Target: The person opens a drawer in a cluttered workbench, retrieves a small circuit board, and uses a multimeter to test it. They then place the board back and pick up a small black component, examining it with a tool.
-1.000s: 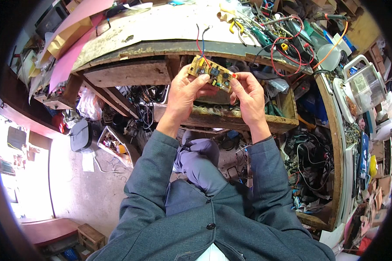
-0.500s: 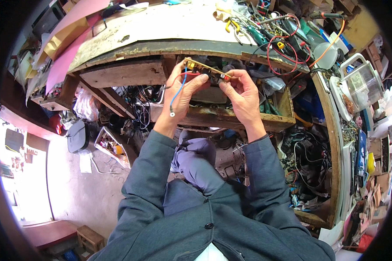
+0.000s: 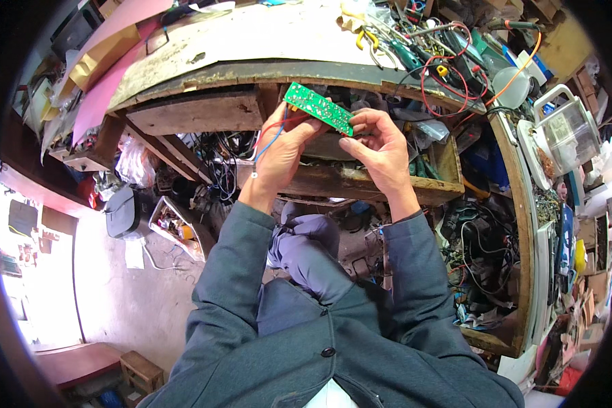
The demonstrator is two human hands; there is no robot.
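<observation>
A narrow green circuit board (image 3: 319,108) is held up in front of the bench edge, its soldered face turned toward me. My left hand (image 3: 283,143) grips its left end from below, the thumb pressed behind it. A blue wire (image 3: 272,144) with a ring terminal at its end hangs from that end over my left wrist, and a red wire (image 3: 283,121) runs beside it. My right hand (image 3: 379,144) pinches the board's right end between thumb and fingers. The parts on the board's other side are hidden.
Behind the board runs the worn workbench (image 3: 204,47). Pliers with yellow handles (image 3: 368,39) and red test leads (image 3: 449,85) lie at its right. Below is an open wooden drawer (image 3: 387,189). A clear plastic container (image 3: 564,129) stands at the far right; a box of parts (image 3: 177,228) sits on the floor.
The board has been tipped from edge-on, with its components showing, so that its green soldered face is now toward me. The blue wire's end has swung left onto my wrist.
</observation>
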